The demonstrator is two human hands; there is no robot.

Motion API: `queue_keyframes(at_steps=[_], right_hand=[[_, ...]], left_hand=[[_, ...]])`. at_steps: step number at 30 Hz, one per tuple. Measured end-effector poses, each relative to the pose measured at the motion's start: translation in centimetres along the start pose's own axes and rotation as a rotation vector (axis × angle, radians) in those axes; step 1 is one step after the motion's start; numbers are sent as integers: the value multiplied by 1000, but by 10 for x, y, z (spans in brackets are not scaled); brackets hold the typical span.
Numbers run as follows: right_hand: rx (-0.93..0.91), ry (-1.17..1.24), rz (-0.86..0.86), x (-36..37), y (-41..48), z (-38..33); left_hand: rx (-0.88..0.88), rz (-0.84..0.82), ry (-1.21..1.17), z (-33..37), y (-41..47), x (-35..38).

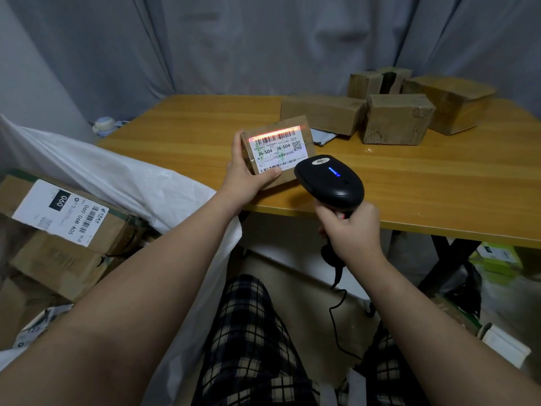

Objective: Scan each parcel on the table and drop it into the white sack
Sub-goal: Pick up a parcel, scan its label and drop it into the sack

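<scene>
At frame centre the parcel is gripped in the left hand over the worktop, the scanner clenched in the right hand. The label is best held steady, red line laid fully across the upper barcode.

Cardboard boxes lying on counter: at least four. Labelled parcel: one. Grey mailer: one. Scanner: one. White sack: one. Hands — two: left hand, right hand.

Dim; label glare; edges warped, blurry.
</scene>
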State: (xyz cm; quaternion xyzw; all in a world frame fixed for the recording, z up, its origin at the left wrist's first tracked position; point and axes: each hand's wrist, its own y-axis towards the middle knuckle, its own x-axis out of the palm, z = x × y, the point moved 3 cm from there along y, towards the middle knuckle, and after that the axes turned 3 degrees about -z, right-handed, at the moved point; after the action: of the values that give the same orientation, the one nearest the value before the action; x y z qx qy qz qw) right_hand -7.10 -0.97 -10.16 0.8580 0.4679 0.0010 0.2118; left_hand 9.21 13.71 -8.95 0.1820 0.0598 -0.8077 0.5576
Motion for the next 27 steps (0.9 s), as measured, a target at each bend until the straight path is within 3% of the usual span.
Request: queue_keyframes(at_steps=[10,14,20,23,27], right_hand=[[-51,56,-75,16,6,-22],[-51,89,-193,43,-1,-33],[-58,29,-335,104,-14,-43],[-53,16,-400,130,-22,-47],[-53,-34,-445,151,-28,-51]], left_hand=[[88,49,-22,31,-28,-17],[125,176,-74,36,-69,-72],[46,401,70,1,-133,-169],[-16,410,205,-19,-155,-196],[-78,328,689,-28,-163,-213]])
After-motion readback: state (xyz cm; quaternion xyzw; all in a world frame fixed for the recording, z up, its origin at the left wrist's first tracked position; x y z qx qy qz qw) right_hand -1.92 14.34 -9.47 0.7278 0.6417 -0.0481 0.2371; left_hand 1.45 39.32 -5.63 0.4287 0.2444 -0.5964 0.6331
